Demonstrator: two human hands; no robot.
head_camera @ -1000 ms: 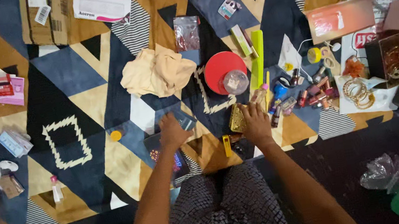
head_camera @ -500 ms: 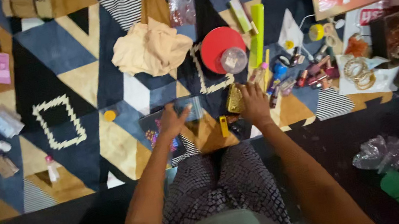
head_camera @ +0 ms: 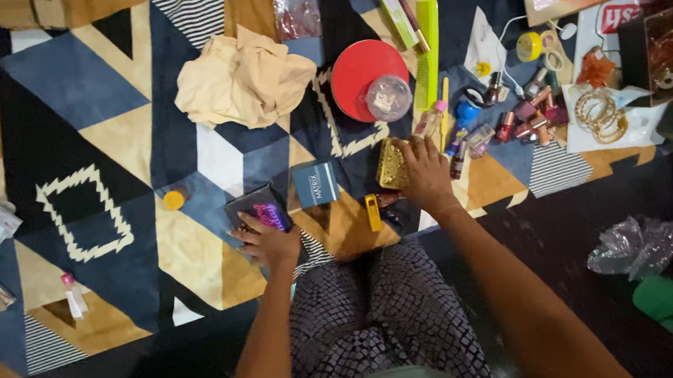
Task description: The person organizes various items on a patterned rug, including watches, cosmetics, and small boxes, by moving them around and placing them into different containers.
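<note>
Resting on a patterned rug (head_camera: 87,140), both hands lie close to its near edge, just ahead of the person's knees. Left hand (head_camera: 268,244): fingers curled over the near side of a dark flat case with a purple printed lid (head_camera: 260,209); whether it grips or merely presses cannot be told. Right hand (head_camera: 426,178): laid flat, fingers spread, touching the right side of a small gold box (head_camera: 392,163). A small dark blue box (head_camera: 316,183) sits between the two hands, apart from both. Left of the case the rug shows open room as far as a small orange cap (head_camera: 173,199). Right of the gold box, lipsticks and small bottles (head_camera: 516,118) crowd together. Containers: an open dark box (head_camera: 658,53) holds gold bangles; more bangles (head_camera: 600,114) lie beside it. A clear round jar (head_camera: 388,98) stands on a red disc (head_camera: 358,71), near a crumpled beige cloth (head_camera: 243,79).
</note>
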